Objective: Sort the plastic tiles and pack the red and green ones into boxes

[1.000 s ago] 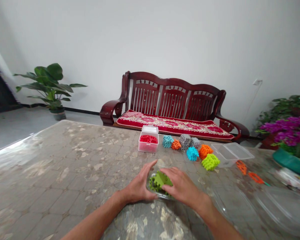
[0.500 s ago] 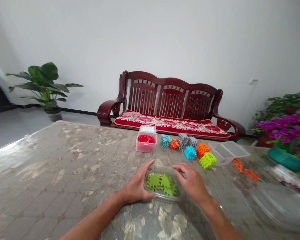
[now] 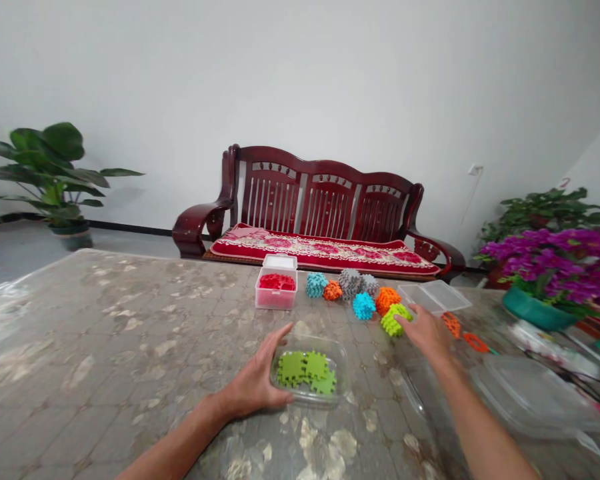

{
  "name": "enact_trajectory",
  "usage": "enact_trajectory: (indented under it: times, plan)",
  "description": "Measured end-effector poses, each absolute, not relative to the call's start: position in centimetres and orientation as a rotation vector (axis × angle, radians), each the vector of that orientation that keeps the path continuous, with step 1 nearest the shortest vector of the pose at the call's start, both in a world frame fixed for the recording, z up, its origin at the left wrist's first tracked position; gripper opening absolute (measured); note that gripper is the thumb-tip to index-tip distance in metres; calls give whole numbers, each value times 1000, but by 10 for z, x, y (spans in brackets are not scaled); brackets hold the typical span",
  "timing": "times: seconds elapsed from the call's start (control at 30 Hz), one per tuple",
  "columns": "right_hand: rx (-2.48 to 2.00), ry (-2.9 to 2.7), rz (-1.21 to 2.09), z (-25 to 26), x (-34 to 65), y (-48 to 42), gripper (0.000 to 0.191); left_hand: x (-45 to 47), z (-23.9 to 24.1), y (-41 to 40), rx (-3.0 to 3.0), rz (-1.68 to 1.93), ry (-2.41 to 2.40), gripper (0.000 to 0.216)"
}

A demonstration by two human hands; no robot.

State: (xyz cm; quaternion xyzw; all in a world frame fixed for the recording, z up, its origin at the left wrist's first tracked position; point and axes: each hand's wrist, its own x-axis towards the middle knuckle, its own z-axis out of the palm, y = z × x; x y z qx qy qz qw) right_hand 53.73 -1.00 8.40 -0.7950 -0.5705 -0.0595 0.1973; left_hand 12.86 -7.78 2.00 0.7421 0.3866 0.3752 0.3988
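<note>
My left hand (image 3: 257,377) grips the left side of a clear plastic container (image 3: 343,383), fingers at the far edge and thumb at the near one. Several flat green interlocking pieces (image 3: 307,370) with notched edges lie inside it. My right hand (image 3: 427,333) reaches to the right side of a lime-green knobbly ball (image 3: 394,321). Its thumb and index finger are apart, with their tips at the ball's edge; whether they press on it I cannot tell. Just behind stands an orange knobbly ball (image 3: 387,299), and a blue one (image 3: 364,307) sits to the left.
A lidded box of red pieces (image 3: 276,298) stands open at the back. Grey balls (image 3: 351,285) sit near an open clear box (image 3: 435,297). Orange pieces (image 3: 475,343), a clear lid (image 3: 530,393) and a flowerpot (image 3: 535,310) are at right.
My right hand has left the green pieces' container and moved right and forward to the lime-green ball. My left hand stays on the container. The view has turned slightly right.
</note>
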Motion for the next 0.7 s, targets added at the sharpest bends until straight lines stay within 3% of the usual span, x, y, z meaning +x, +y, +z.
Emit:
enact_trajectory:
  times: [0.43, 0.7]
  plan:
    - [-2306, -1580, -225, 81, 542, -7, 53, 127, 16, -75, 1878, 931, 952, 115]
    - [-1536, -1803, 447, 90, 464, -47, 52, 128, 20, -77, 1875, 938, 966, 113]
